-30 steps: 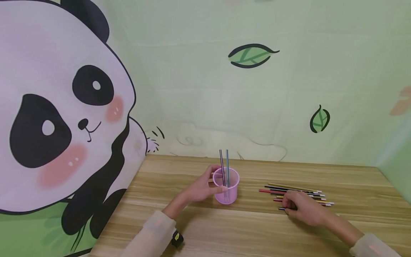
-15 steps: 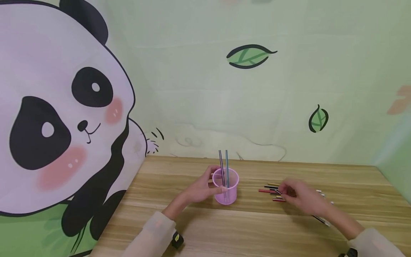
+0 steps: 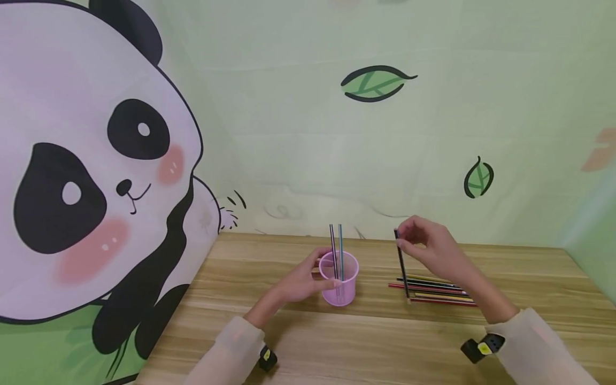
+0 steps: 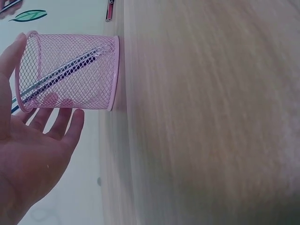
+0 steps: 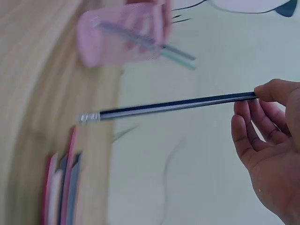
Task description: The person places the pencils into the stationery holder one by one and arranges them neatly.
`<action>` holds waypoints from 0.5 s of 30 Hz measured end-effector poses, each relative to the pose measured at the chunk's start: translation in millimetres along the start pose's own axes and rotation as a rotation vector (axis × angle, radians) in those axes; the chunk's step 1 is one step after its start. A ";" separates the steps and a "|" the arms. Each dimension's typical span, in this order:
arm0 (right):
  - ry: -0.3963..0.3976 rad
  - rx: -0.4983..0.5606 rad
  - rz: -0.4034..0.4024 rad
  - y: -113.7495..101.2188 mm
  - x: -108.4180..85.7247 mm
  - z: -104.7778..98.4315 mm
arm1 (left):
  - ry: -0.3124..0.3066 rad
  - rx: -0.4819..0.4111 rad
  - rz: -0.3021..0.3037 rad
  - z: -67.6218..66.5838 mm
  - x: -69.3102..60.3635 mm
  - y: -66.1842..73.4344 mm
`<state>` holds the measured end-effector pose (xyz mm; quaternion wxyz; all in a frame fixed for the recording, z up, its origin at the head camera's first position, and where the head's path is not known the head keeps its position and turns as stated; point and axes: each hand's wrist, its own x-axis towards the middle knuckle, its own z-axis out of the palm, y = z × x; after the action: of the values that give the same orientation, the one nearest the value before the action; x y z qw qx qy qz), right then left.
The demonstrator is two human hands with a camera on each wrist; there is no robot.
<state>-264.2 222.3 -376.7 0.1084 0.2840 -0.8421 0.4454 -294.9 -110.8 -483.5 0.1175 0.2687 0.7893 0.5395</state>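
Pink mesh cup (image 3: 348,293): upright on table (image 3: 317,342), two pencils (image 3: 340,240) inside
Left hand (image 3: 299,280): left of cup, thumb and fingers gripping it
Right hand (image 3: 435,248): right of cup, pinching dark pencil (image 3: 402,264) by upper end
Dark pencil: right of cup, slightly tilted, silver-banded end down
Loose pencils (image 3: 433,295): right of cup, lying flat

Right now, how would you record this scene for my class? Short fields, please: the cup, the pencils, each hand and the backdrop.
Container: pink mesh cup, upright on the wooden table
Inside it: two pencils, ends above the rim
Left hand: grips the cup's side
Right hand: pinches a dark pencil near its top, eraser end down
Loose pencils: several, lying right of the cup
Backdrop: green, with a panda and leaves
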 end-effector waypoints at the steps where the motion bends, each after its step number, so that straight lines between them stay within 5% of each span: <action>1: 0.008 0.023 0.004 -5.2 5.2 1.0 | 0.001 -0.004 0.000 -0.1 0.1 -0.5; 15: 0.154 0.204 -0.044 -42.5 52.6 17.6 | -0.016 -0.038 0.020 0.8 0.9 -2.5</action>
<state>-281.4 169.1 -334.7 0.1529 0.2771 -0.7751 0.5469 -296.0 -110.3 -486.0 0.1233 0.2785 0.7753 0.5533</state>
